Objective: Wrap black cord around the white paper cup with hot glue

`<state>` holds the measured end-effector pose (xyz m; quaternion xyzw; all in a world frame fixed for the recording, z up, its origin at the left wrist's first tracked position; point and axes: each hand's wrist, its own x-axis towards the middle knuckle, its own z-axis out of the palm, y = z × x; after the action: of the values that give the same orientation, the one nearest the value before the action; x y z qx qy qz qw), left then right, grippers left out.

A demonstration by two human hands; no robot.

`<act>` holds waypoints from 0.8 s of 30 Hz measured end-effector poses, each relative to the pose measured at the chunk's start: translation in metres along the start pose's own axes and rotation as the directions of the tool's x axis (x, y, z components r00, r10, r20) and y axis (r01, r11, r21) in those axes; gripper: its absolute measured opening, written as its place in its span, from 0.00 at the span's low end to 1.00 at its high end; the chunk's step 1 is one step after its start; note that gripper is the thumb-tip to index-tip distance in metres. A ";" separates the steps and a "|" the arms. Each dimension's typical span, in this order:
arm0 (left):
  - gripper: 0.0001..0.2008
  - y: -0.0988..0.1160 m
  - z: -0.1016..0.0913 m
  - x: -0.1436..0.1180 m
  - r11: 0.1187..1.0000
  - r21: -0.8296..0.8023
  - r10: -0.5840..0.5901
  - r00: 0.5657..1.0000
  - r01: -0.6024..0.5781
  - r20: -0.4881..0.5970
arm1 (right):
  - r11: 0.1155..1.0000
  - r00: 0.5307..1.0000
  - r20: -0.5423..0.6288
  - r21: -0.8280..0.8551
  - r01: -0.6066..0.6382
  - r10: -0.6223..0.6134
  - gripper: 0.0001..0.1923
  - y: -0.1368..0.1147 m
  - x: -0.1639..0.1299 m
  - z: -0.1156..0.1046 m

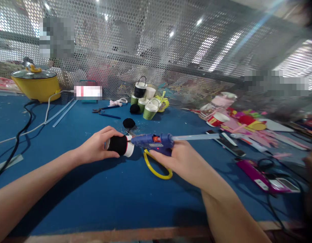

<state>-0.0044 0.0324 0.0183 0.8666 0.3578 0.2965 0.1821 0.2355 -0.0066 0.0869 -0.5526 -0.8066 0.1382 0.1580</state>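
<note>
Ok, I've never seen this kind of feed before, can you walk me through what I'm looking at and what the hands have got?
There is no machine here: a person works with bare hands, and the one picture comes from a camera on their head, looking forward and down. The left hand grips a small cup wrapped in black, lying sideways. The right hand holds a blue glue gun, its nozzle at the cup's white rim. A yellow loop lies under the gun. On the blue table stand more paper cups, two black pompoms, a yellow pot and coloured craft scraps. Perforated mesh closes off the back.
</note>
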 end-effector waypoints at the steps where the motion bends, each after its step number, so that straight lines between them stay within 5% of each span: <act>1: 0.22 0.000 0.000 0.000 1.000 0.003 0.016 1.000 -0.016 -0.002 | 1.000 1.000 -0.002 0.007 -0.004 0.004 0.12 0.000 0.001 0.000; 12: 0.22 -0.001 0.004 -0.003 0.990 0.070 0.124 0.992 -0.124 -0.003 | 0.995 0.998 -0.021 0.073 -0.065 0.067 0.12 0.003 0.012 0.005; 16: 0.22 -0.002 0.004 -0.003 0.993 0.065 0.099 0.995 -0.098 -0.011 | 0.957 0.979 0.037 0.206 -0.205 0.202 0.15 0.005 0.016 0.004; 21: 0.22 -0.002 0.004 -0.003 0.998 0.044 0.054 0.998 -0.053 -0.028 | 0.875 0.954 -0.110 0.438 -0.207 0.280 0.11 0.040 0.039 0.007; 24: 0.22 0.000 0.004 -0.003 0.998 0.026 0.053 0.998 -0.053 -0.031 | 0.891 0.915 -0.181 0.356 -0.281 0.361 0.09 0.068 0.057 0.015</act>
<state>-0.0035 0.0303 0.0143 0.8732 0.3413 0.3102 0.1574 0.2682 0.0697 0.0519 -0.6583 -0.6443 0.2241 0.3183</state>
